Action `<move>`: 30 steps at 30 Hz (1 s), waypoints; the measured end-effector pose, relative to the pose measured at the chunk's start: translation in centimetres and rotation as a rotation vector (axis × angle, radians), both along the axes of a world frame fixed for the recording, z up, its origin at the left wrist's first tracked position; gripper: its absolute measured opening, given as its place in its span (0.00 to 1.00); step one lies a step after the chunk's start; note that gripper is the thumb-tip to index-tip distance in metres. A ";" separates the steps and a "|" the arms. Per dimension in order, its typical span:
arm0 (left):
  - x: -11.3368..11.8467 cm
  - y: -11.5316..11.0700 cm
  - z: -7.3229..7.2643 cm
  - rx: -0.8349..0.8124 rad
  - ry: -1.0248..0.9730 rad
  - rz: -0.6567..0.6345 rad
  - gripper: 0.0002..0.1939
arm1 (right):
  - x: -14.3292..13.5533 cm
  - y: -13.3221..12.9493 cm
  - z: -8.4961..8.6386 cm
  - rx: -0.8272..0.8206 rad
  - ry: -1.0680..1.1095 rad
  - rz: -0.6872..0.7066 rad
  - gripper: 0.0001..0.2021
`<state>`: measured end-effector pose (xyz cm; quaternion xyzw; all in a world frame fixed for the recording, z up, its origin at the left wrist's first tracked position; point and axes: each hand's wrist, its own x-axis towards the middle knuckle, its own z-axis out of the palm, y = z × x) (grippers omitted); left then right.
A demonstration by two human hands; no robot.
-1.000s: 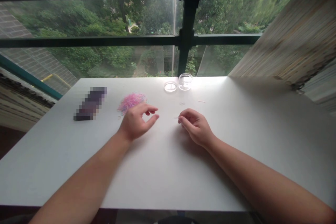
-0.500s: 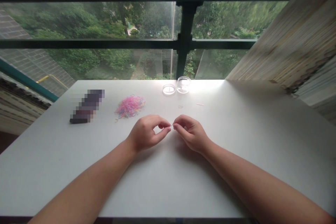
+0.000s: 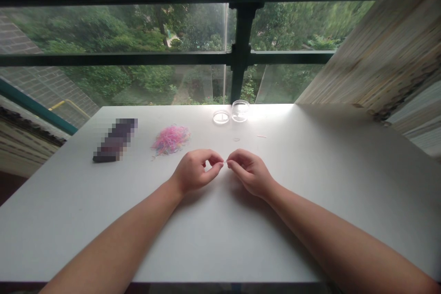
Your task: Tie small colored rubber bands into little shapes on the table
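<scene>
Thumb and forefinger of my left hand (image 3: 198,171) are pinched together near the middle of the white table (image 3: 206,234). My right hand (image 3: 251,172) faces it in a like pinch, the fingertips almost touching. A tiny pale piece (image 3: 225,161) bridges the two pinches; it is too small to make out. Beyond my left hand lies a loose pile of pink and multicoloured thin bands (image 3: 171,139). Past my fingertips are a small pale loop (image 3: 236,139) and, further right, a short thin pinkish stick (image 3: 261,136).
Two clear round dishes (image 3: 221,117) (image 3: 240,111) stand at the table's back edge by the window. A dark, pixelated oblong object (image 3: 115,141) lies at the left. A striped curtain (image 3: 372,41) hangs at the right, by the dark green window frame (image 3: 242,32).
The fingertips of my left hand have closed more tightly around the tiny piece. Both hands otherwise keep nearly the same place, and the view has shifted slightly.
</scene>
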<state>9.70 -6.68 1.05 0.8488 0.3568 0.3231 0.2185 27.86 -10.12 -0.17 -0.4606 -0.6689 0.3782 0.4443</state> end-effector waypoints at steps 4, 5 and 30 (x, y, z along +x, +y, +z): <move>0.0 0.0 0.0 -0.015 -0.003 0.005 0.05 | -0.1 0.0 -0.1 0.000 -0.029 -0.006 0.05; 0.1 0.1 0.0 -0.014 -0.002 0.011 0.05 | 0.0 0.0 -0.1 0.001 -0.041 -0.017 0.05; 9.9 11.7 8.0 -0.141 -0.541 0.068 0.09 | 3.8 4.2 -1.9 0.062 -0.163 -0.364 0.11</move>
